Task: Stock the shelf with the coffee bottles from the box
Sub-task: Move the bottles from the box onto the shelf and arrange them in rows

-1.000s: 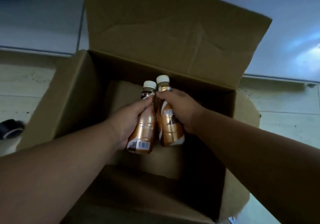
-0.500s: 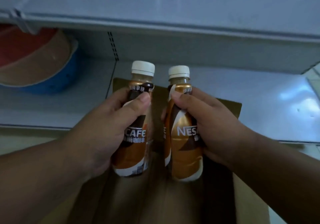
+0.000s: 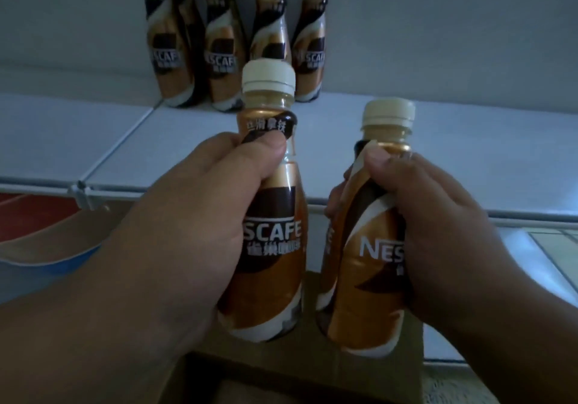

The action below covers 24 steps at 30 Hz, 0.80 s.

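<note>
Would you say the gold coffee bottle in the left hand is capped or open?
Capped: the gold coffee bottle gripped by the left hand has its cream screw cap seated on the neck.

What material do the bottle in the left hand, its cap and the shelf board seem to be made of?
Bottle in the left hand: probably clear plastic, since milky coffee shows at the neck, wrapped in a glossy printed sleeve.
Cap: matte cream plastic, with a ridged ring.
Shelf board: smooth white, faintly shiny; painted metal or laminate, unclear.
</note>
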Each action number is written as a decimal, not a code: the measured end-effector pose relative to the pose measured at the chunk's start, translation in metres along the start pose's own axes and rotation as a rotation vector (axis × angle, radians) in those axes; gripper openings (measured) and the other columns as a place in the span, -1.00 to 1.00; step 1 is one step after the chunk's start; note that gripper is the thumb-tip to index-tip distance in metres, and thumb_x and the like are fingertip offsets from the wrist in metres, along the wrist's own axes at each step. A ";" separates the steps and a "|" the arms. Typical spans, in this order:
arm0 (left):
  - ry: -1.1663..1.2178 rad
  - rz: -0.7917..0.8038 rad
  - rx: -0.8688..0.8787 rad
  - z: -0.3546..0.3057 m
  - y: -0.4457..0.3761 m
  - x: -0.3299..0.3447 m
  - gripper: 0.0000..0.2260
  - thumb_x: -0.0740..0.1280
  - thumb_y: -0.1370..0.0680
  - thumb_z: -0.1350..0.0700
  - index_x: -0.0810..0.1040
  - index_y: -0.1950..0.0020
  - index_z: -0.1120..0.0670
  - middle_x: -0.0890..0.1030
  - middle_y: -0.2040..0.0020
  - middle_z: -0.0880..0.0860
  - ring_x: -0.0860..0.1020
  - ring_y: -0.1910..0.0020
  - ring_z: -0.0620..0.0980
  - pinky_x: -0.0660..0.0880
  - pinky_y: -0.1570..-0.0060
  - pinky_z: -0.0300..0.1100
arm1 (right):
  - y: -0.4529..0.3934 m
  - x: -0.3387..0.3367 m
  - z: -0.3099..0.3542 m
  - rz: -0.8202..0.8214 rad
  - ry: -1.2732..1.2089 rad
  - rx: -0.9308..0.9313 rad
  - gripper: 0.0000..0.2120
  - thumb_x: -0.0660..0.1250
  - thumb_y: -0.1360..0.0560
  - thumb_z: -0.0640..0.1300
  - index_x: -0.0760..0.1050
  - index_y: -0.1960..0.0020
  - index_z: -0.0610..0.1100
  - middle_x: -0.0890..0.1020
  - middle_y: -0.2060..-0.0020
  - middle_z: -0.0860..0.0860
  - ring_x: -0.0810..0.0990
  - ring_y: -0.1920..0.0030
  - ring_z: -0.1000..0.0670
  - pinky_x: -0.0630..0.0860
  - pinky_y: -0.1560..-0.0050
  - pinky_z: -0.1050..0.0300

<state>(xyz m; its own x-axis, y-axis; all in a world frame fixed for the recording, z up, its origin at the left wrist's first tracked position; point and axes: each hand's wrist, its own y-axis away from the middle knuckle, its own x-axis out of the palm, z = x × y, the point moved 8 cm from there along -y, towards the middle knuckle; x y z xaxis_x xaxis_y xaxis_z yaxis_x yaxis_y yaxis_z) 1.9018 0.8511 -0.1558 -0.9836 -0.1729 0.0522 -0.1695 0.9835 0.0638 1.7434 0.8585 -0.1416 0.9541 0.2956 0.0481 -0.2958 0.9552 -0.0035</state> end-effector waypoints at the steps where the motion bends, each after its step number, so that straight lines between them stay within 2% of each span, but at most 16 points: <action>1: 0.079 -0.035 0.047 -0.010 -0.003 0.001 -0.69 0.28 -0.56 0.03 0.57 -0.21 0.17 0.69 -0.04 0.20 0.66 -0.01 0.18 0.57 -0.05 0.11 | -0.006 -0.005 0.011 -0.030 -0.004 -0.031 -0.73 0.40 -0.34 0.22 0.61 0.21 0.02 0.68 0.23 -0.17 0.70 0.26 -0.09 0.65 0.22 -0.02; 4: 0.027 -0.076 0.230 -0.041 -0.006 0.001 -0.67 0.34 -0.51 -0.04 0.61 -0.14 0.15 0.69 -0.03 0.19 0.66 -0.04 0.21 0.55 -0.12 0.21 | -0.026 -0.012 0.037 -0.088 -0.003 -0.094 -0.76 0.39 -0.25 0.19 0.62 0.24 0.05 0.71 0.22 -0.13 0.72 0.27 -0.06 0.64 0.26 0.01; 6: -0.049 -0.064 0.374 -0.065 -0.015 0.005 -0.61 0.34 -0.44 -0.16 0.62 -0.09 0.09 0.69 -0.04 0.17 0.64 -0.08 0.20 0.53 -0.13 0.25 | -0.042 -0.014 0.053 -0.087 0.016 -0.160 -0.84 0.41 -0.38 0.12 0.63 0.25 0.05 0.71 0.20 -0.15 0.70 0.26 -0.08 0.66 0.19 -0.05; 8: -0.096 -0.039 0.451 -0.081 -0.027 0.008 -0.58 0.33 -0.40 -0.23 0.63 -0.09 0.04 0.70 -0.04 0.12 0.65 -0.07 0.16 0.54 -0.12 0.23 | -0.058 -0.017 0.067 -0.091 0.057 -0.232 -0.82 0.36 -0.50 0.08 0.62 0.23 0.03 0.69 0.23 -0.11 0.69 0.25 -0.06 0.65 0.10 -0.10; 11: -0.057 0.064 0.418 -0.083 -0.045 0.019 -0.70 0.31 -0.46 -0.20 0.62 -0.10 -0.12 0.70 -0.05 -0.05 0.65 -0.09 -0.03 0.53 -0.12 0.08 | -0.083 -0.025 0.080 -0.137 0.149 -0.292 -0.83 0.31 -0.55 0.06 0.56 0.09 -0.03 0.70 0.24 -0.02 0.71 0.20 -0.02 0.64 0.02 -0.12; 14: -0.210 -0.023 0.467 -0.090 -0.061 0.023 -0.75 0.21 -0.54 -0.24 0.59 -0.09 -0.20 0.66 -0.01 -0.20 0.58 -0.03 -0.30 0.47 -0.08 -0.16 | -0.108 -0.032 0.084 -0.195 0.217 -0.330 -0.79 0.33 -0.52 0.10 0.54 0.01 -0.04 0.71 0.16 -0.04 0.71 0.11 -0.06 0.62 -0.04 -0.21; 18: -0.370 -0.135 0.504 -0.081 -0.081 0.023 -0.73 0.13 -0.63 -0.14 0.51 -0.21 -0.09 0.59 -0.09 -0.13 0.52 -0.06 -0.16 0.42 -0.02 -0.23 | -0.131 -0.035 0.075 -0.210 0.269 -0.353 -0.77 0.36 -0.43 0.10 0.54 -0.02 0.00 0.71 0.11 0.00 0.70 0.05 -0.02 0.61 -0.08 -0.20; 22: -0.439 -0.104 0.518 -0.071 -0.081 0.023 -0.80 0.13 -0.63 -0.10 0.43 -0.20 -0.13 0.53 -0.02 -0.23 0.45 0.05 -0.37 0.30 0.09 -0.51 | -0.135 -0.038 0.067 -0.181 0.349 -0.346 -0.73 0.38 -0.44 0.08 0.52 -0.08 -0.01 0.70 0.09 0.02 0.69 0.03 0.01 0.61 -0.08 -0.13; 24: -0.588 -0.110 0.536 -0.068 -0.080 0.018 -0.78 0.19 -0.59 -0.15 0.43 -0.18 -0.13 0.54 -0.09 -0.14 0.50 -0.03 -0.25 0.39 0.00 -0.38 | -0.131 -0.040 0.065 -0.176 0.479 -0.349 -0.71 0.41 -0.45 0.06 0.48 -0.12 0.00 0.67 0.08 0.06 0.66 0.05 0.07 0.62 -0.02 -0.02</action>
<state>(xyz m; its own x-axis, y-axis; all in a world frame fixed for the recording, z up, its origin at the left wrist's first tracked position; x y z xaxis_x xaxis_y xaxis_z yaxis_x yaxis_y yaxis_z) 1.9021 0.7655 -0.0926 -0.8060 -0.3607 -0.4693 -0.1276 0.8801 -0.4573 1.7408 0.7207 -0.0785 0.9261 0.0284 -0.3763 -0.1769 0.9135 -0.3665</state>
